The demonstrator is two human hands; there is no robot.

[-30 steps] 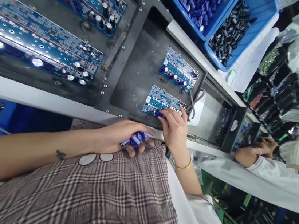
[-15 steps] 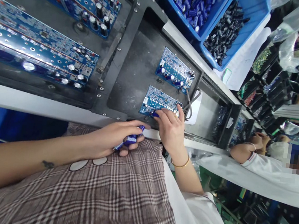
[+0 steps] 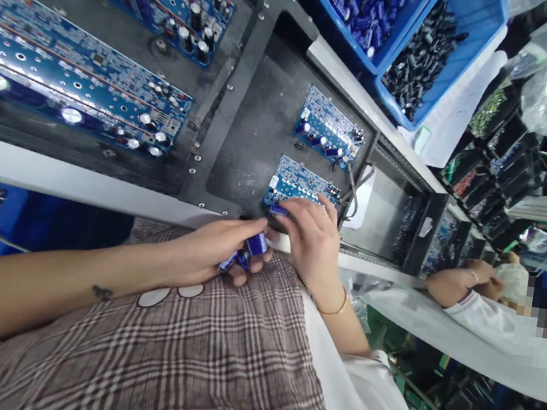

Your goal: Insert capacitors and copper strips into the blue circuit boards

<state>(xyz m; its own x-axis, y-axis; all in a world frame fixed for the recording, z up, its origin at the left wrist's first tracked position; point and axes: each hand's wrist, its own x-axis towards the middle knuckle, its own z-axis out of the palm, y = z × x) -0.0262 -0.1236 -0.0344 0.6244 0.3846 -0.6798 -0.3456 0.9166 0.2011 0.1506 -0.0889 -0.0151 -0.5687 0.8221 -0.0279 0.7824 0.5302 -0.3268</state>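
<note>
My left hand is closed around several blue capacitors, in front of the plaid apron. One of them sticks up between thumb and fingers. My right hand reaches over the lower edge of a small blue circuit board, its fingertips on another blue capacitor at that edge. The capacitor's leads are hidden, and the hand covers the board's lower right part. Just beyond lies a second small circuit board, with a row of blue capacitors along its lower side.
Both small boards sit in a dark tray. Larger populated boards lie to the left. At the back, a divided blue bin contains blue and black capacitors. Crossed straps lie right of the boards. Farther right, a co-worker's arm reaches in.
The whole view has shifted slightly. In my left hand the capacitors have turned, and one now stands out more at the fingertips. My right hand stays at the same board edge.
</note>
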